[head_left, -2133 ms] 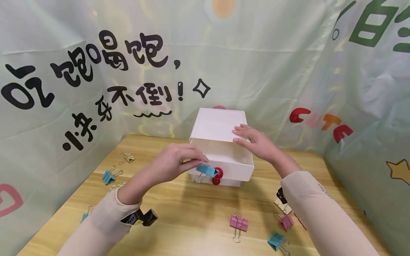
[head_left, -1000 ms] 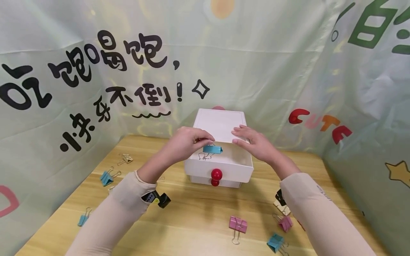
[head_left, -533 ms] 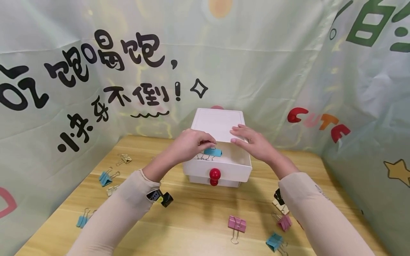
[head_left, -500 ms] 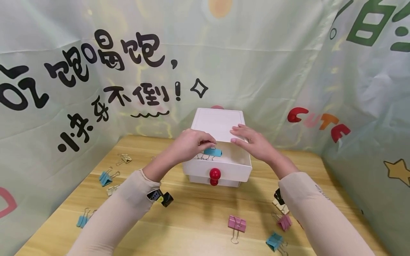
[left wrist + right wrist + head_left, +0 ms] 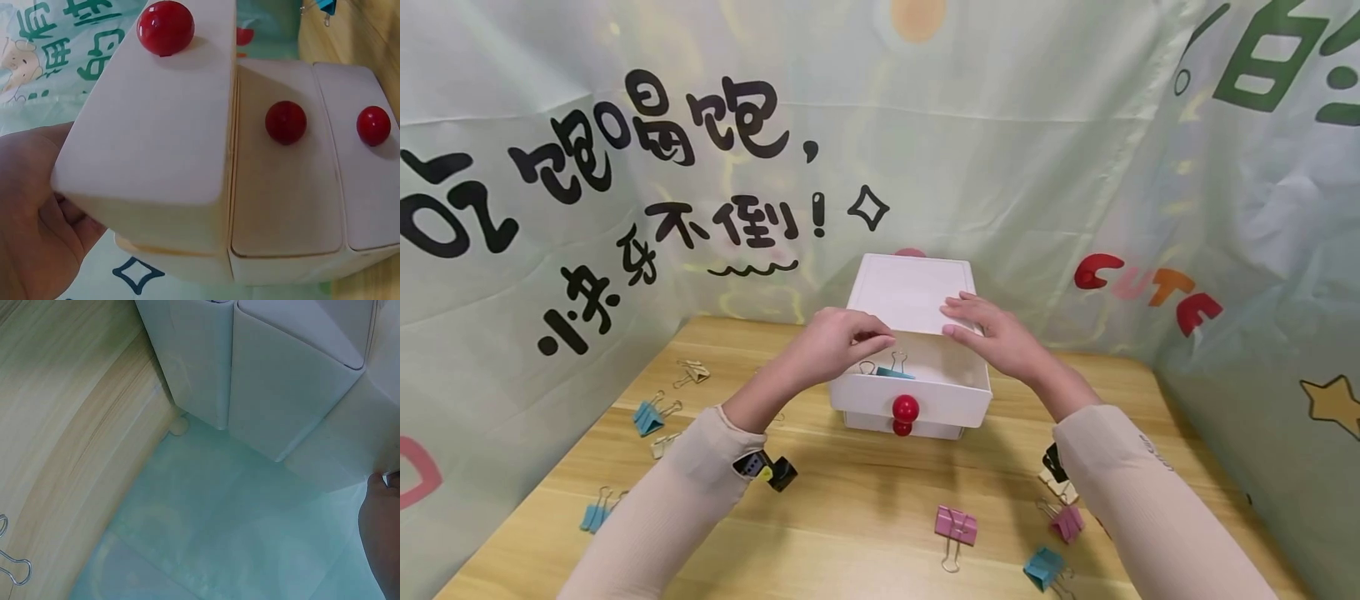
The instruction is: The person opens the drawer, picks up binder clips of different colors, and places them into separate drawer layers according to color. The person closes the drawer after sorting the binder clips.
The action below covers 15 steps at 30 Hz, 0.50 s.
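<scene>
A small white drawer cabinet [image 5: 910,287] stands at the back of the table. Its top drawer [image 5: 857,393], with a red knob [image 5: 906,408], is pulled out. A blue binder clip [image 5: 895,373] lies inside behind the drawer's front wall, wire handles up. Beside it another wire loop pokes up. My left hand [image 5: 838,343] hovers over the drawer's left side, fingers loosely bent and apart from the clip. My right hand [image 5: 1003,335] rests with extended fingers on the right front edge of the cabinet top. In the left wrist view, red knobs [image 5: 286,122] show on the lower drawers.
Blue clips [image 5: 647,418] and cream clips [image 5: 692,373] lie scattered on the table's left. Toward the front right are a pink clip [image 5: 956,525], another pink clip [image 5: 1067,523] and a blue clip [image 5: 1045,570]. A printed curtain [image 5: 1000,167] hangs behind the table.
My left hand carried the blue binder clip from before the drawer front up and into the drawer, then let it go and drew back slightly left. My right hand stayed on the cabinet.
</scene>
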Motion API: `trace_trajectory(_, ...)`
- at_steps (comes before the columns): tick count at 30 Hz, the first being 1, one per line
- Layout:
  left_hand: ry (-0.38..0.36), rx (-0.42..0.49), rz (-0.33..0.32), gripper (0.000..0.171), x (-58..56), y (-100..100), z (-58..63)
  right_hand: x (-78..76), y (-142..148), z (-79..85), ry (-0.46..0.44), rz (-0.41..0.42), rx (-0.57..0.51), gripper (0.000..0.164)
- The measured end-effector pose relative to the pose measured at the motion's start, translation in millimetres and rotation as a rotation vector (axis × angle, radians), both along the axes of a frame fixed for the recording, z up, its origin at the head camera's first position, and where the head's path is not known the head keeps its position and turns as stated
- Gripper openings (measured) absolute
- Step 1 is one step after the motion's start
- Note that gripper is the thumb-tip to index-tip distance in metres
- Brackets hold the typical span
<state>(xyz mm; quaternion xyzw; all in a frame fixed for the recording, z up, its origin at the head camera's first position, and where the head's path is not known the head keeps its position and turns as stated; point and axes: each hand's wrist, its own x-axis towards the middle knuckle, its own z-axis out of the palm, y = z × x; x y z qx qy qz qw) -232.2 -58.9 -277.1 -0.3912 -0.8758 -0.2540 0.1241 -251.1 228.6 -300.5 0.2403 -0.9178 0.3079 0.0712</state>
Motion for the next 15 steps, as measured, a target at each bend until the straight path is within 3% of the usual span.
trace_trajectory(10,-0.012,0.12,0.001,0.019,4.6,-24.0,-6.0,1.6,0.1,0.1,-0.015,-0.004,0.004,0.058)
trace_trajectory(15,0.001,0.154,0.037,0.018,9.5,-37.2,-10.9,0.5,-0.6,-0.4,-0.012,-0.003,0.008,0.058)
